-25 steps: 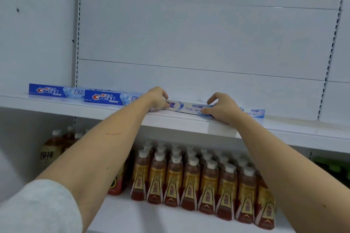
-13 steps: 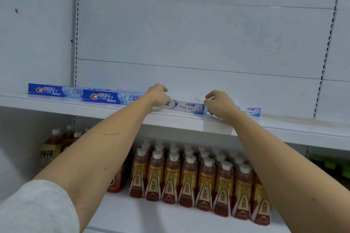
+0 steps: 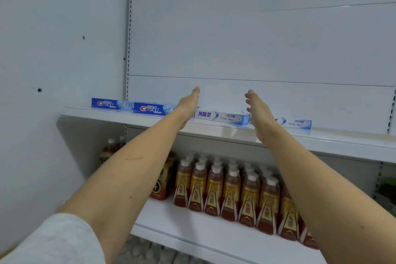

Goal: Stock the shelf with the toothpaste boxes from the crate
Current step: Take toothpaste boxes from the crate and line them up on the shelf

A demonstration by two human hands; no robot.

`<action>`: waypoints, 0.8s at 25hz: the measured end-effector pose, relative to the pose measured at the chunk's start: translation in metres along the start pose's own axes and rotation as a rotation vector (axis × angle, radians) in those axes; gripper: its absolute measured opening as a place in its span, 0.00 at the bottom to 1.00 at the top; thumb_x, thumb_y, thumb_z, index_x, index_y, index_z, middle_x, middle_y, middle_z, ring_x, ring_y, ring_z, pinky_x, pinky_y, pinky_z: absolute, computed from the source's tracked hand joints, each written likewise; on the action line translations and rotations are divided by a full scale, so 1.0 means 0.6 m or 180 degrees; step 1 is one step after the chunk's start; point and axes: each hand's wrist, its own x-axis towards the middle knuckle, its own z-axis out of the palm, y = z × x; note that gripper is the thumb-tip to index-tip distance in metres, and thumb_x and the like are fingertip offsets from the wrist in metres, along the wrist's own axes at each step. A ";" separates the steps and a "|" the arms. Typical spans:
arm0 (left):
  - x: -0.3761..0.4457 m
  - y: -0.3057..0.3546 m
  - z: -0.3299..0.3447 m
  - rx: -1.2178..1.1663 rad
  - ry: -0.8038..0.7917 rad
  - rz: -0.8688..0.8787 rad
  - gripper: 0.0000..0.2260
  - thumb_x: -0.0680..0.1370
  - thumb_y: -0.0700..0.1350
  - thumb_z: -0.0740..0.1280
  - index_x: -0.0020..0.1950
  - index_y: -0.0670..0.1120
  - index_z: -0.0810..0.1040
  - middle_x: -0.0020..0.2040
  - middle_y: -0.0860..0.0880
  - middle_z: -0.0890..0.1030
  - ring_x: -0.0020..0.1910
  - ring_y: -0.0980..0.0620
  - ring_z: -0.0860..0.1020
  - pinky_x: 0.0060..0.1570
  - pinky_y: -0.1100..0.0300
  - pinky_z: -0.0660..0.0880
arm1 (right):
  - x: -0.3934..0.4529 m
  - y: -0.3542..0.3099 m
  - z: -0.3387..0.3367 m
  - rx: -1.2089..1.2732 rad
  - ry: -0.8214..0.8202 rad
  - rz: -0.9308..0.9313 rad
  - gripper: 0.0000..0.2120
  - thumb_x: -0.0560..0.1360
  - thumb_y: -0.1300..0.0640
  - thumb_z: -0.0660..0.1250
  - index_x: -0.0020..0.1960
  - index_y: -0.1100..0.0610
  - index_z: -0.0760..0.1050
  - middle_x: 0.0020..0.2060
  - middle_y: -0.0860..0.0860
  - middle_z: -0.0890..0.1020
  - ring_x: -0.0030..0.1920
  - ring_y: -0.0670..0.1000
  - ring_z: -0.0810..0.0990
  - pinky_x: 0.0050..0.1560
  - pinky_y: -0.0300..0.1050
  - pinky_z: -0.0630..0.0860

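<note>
Several toothpaste boxes lie in a row on the white upper shelf (image 3: pixel 214 129). Two blue Crest boxes sit at the left, one (image 3: pixel 111 104) further back and one (image 3: pixel 153 109) nearer. A white and blue box (image 3: pixel 221 117) lies between my hands, and another like it (image 3: pixel 296 123) lies right of my right wrist. My left hand (image 3: pixel 189 103) is raised over the left end of the middle box with fingers straight, holding nothing. My right hand (image 3: pixel 256 106) is raised over its right end, fingers straight and slightly spread, also holding nothing. The crate is out of view.
The shelf below holds rows of brown drink bottles (image 3: pixel 231 188) with white caps, and larger bottles (image 3: pixel 111 150) at the left. A white wall (image 3: pixel 53 49) stands at the left. The upper shelf's right part (image 3: pixel 353 139) is bare.
Both hands let go of the white and blue box, straightened their fingers and lifted above it. The box now lies on the shelf on its own.
</note>
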 end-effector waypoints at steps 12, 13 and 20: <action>-0.182 -0.233 -0.037 -0.1227 0.0275 0.0051 0.26 0.82 0.62 0.46 0.76 0.54 0.66 0.77 0.52 0.65 0.75 0.53 0.59 0.65 0.57 0.54 | -0.229 0.164 0.205 0.0843 -0.0122 0.0076 0.22 0.83 0.44 0.52 0.73 0.49 0.69 0.72 0.47 0.70 0.73 0.47 0.66 0.75 0.54 0.60; -0.193 -0.260 -0.053 -0.1203 0.0228 -0.0073 0.27 0.82 0.63 0.45 0.76 0.54 0.65 0.77 0.52 0.64 0.76 0.53 0.59 0.68 0.55 0.54 | -0.247 0.181 0.219 0.0825 -0.0174 0.0184 0.23 0.83 0.43 0.51 0.74 0.49 0.68 0.73 0.47 0.69 0.73 0.48 0.65 0.75 0.54 0.59; -0.299 -0.432 -0.111 -0.1043 0.0145 -0.0820 0.29 0.82 0.63 0.42 0.78 0.52 0.62 0.77 0.49 0.62 0.77 0.50 0.57 0.73 0.47 0.50 | -0.383 0.295 0.303 0.0582 -0.0351 0.0789 0.24 0.84 0.43 0.48 0.75 0.50 0.66 0.73 0.47 0.68 0.73 0.48 0.65 0.74 0.53 0.59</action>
